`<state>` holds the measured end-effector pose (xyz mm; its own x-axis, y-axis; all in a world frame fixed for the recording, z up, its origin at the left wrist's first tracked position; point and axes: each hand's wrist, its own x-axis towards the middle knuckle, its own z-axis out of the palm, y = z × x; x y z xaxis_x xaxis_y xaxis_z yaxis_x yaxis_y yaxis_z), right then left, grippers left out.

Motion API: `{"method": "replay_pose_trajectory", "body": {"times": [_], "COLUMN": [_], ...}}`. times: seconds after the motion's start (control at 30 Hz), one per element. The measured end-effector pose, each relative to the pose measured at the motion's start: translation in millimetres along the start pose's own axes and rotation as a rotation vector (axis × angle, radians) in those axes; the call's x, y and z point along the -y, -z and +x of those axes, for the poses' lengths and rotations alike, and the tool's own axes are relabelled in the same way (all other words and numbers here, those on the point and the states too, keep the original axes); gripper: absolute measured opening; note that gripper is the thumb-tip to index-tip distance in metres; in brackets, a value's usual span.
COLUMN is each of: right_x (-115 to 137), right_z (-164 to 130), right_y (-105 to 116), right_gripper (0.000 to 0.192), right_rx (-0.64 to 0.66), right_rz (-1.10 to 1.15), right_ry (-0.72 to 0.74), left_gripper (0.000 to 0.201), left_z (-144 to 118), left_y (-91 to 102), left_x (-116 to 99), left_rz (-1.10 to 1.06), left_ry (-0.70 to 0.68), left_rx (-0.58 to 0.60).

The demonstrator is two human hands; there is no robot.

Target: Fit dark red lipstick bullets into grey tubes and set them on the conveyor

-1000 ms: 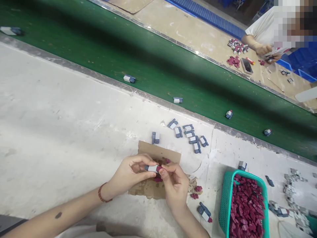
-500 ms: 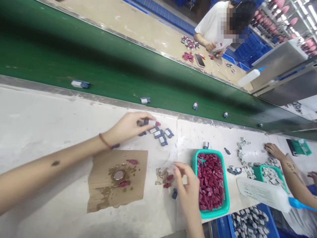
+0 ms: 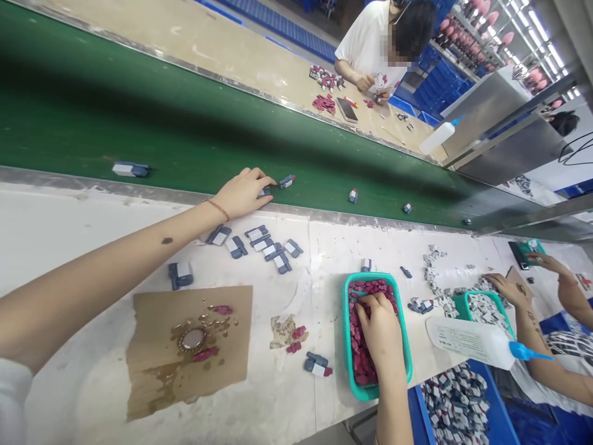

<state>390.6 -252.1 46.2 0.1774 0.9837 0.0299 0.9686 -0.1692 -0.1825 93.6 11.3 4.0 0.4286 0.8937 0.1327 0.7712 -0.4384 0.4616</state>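
My left hand reaches over the green conveyor belt, its fingers closed on a dark blue and white plastic piece near the belt's edge. Just right of those fingers lies a similar piece with a red tip. My right hand is inside the green basket, fingers curled down among small maroon plastic pieces; its fingertips are hidden. On the white table, several blue and white pieces lie in a group. A red-tipped blue and white piece rests left of the basket.
Brown cardboard with wet spots holds a round cap and two maroon pieces. A white squeeze bottle lies right of the basket, above a blue bin of assembled pieces. Co-workers' hands work at the right; another person sits across the belt.
My left hand has moved from the table to the belt; the red-tipped piece it held now lies on the belt. My right hand has moved from the table into the basket. The view has shifted.
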Motion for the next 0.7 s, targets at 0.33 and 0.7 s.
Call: {"method": "replay_pose_trajectory", "body": {"times": [0.33,0.7], "right_x": [-4.2,72.0], "right_z": [2.5,-6.9], "right_y": [4.3,12.7], "right_gripper": [0.02,0.022], "right_rx": [-0.009,-0.001], "right_rz": [0.08,0.821], "right_ry": [-0.002,-0.095], "left_gripper": [0.042,0.041], "left_z": [-9.8,-137.6], "left_y": [16.5,63.2], "left_x": [-12.1,-15.3], "left_rz": [-0.181,-1.211], "left_ry": [0.087,0.588], "left_rx": [-0.013,0.11]}}
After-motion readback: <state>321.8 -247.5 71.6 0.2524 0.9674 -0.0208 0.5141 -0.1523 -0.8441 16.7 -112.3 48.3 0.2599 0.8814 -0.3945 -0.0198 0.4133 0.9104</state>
